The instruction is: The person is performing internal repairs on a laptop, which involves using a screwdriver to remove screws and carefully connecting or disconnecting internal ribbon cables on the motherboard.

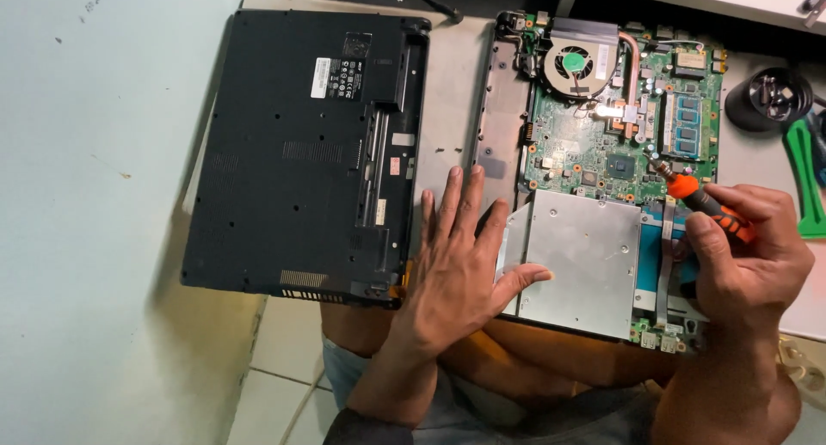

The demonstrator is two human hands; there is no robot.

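Observation:
An opened laptop base lies in front of me, its green motherboard (594, 144) bare, with a round cooling fan (575, 65) and copper heat pipe at the top. A silver optical drive (581, 264) sits in the lower part. My left hand (456, 264) lies flat, fingers spread, across the drive's left edge and the grey chassis frame (499, 110). My right hand (753, 247) grips an orange and black screwdriver (699, 197), its tip touching the board near the memory modules (686, 125).
The removed black bottom cover (301, 153) lies upside down to the left. A black round container (770, 97) with small parts and a green plastic pry tool (807, 187) sit at the right. The pale wall is on the left, floor tiles below.

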